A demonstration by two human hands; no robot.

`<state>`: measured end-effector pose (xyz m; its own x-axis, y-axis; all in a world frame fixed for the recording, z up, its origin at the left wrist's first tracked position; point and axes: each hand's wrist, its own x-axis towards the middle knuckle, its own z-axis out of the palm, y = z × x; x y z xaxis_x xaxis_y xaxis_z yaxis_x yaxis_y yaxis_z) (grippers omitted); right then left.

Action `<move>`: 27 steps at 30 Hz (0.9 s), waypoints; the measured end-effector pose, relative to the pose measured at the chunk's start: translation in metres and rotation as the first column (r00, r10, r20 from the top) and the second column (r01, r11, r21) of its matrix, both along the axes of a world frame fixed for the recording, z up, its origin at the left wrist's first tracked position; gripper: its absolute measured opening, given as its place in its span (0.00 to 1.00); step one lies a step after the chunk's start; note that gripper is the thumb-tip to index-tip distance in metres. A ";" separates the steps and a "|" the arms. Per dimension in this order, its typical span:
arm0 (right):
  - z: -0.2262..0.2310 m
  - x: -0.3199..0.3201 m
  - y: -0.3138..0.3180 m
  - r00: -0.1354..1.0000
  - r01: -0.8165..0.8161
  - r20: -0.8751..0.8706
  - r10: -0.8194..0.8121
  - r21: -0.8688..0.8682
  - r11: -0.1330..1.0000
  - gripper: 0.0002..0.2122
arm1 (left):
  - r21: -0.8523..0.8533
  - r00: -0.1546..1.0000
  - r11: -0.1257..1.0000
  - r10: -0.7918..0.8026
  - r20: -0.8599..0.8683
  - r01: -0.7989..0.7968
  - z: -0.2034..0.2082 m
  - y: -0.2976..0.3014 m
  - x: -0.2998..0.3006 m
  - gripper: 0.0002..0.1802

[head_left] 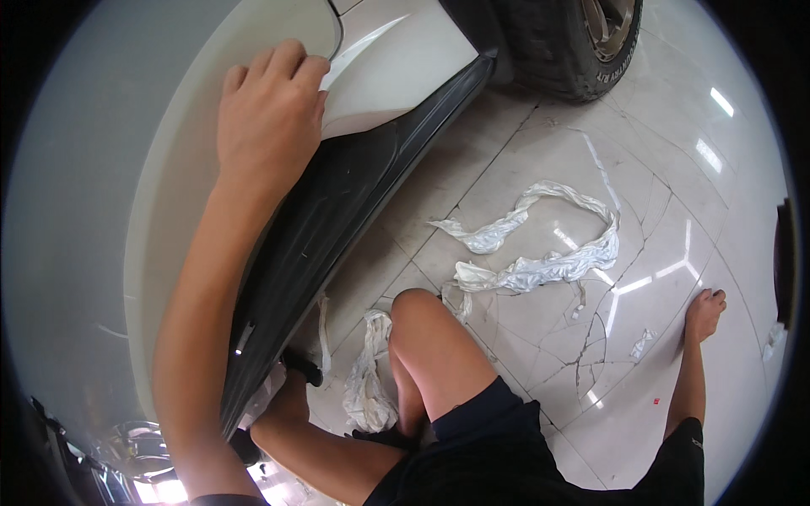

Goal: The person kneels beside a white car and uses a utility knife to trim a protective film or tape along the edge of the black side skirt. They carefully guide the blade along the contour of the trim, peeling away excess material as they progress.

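My left hand (pixel 274 110) is up at the pale lower side of a car (pixel 194 169), beside the curved seam of a body panel (pixel 384 72). Its fingers are curled and closed, and whatever they pinch is hidden under them. Out to the right, my right hand (pixel 705 314) is held over the tiled floor with its fingers curled in. I cannot make out anything in it. Below my left forearm runs the car's black side step (pixel 337 194). A long crumpled strip of white film (pixel 540 274) lies looped on the floor between my hands.
A dark tyre (pixel 548 51) stands at the top. Cracked, glossy tiles (pixel 498 181) cover the floor. More crumpled white film (pixel 369 379) lies beside my bent legs, with a small scrap (pixel 643 343) and a tiny red piece (pixel 656 401) at the right.
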<state>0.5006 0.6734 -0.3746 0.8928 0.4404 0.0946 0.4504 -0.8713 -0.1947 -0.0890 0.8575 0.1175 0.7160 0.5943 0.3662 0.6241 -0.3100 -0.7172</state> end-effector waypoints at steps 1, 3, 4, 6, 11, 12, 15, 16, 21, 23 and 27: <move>0.000 0.002 0.001 1.000 -0.007 0.004 0.007 -0.009 1.000 0.21 | 0.023 0.999 1.000 -0.016 -0.049 0.017 -0.006 0.011 0.000 0.11; -0.001 0.002 0.001 1.000 -0.022 0.008 0.022 -0.028 0.999 0.21 | 0.049 0.996 0.998 0.030 -0.081 -0.026 -0.011 0.021 -0.002 0.11; -0.003 0.006 0.000 1.000 -0.025 0.018 0.025 -0.034 0.999 0.21 | 0.063 0.995 0.997 0.048 -0.091 -0.043 -0.013 0.025 -0.003 0.11; -0.010 0.013 -0.001 0.999 -0.031 0.035 0.033 -0.046 0.998 0.20 | 0.113 0.994 0.993 0.045 -0.103 -0.033 -0.014 0.031 -0.001 0.10; -0.010 0.014 -0.002 0.999 -0.046 0.007 0.047 -0.074 0.996 0.20 | 0.179 0.986 0.984 0.024 -0.163 0.006 -0.018 0.035 -0.002 0.08; -0.011 0.016 -0.003 0.999 -0.049 0.005 0.049 -0.075 0.996 0.20 | 0.182 0.985 0.983 0.003 -0.170 0.028 -0.017 0.036 -0.002 0.06; -0.009 0.013 -0.002 0.999 -0.043 0.005 0.043 -0.068 0.997 0.21 | 0.198 0.977 0.979 0.007 -0.213 0.036 -0.018 0.037 -0.005 0.05; -0.009 0.014 -0.002 0.999 -0.044 -0.002 0.044 -0.069 0.997 0.22 | 0.209 0.973 0.978 0.019 -0.232 0.030 -0.016 0.037 -0.006 0.05; -0.010 0.016 -0.001 0.999 -0.043 -0.002 0.043 -0.092 0.995 0.22 | 0.206 0.962 0.978 0.016 -0.274 0.043 -0.014 0.039 -0.010 0.04; -0.012 0.015 0.000 0.999 -0.039 0.008 0.039 -0.081 0.996 0.22 | 0.207 0.957 0.978 0.026 -0.289 0.036 -0.012 0.039 -0.007 0.04; -0.013 0.016 0.000 0.999 -0.045 0.013 0.046 -0.091 0.995 0.22 | 0.194 0.952 0.980 0.022 -0.306 0.040 -0.013 0.041 -0.006 0.04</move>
<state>0.5163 0.6736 -0.3873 0.8704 0.4878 0.0659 0.4922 -0.8636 -0.1088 -0.0946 0.8983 0.1041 0.8168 0.5258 0.2373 0.3631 -0.1491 -0.9197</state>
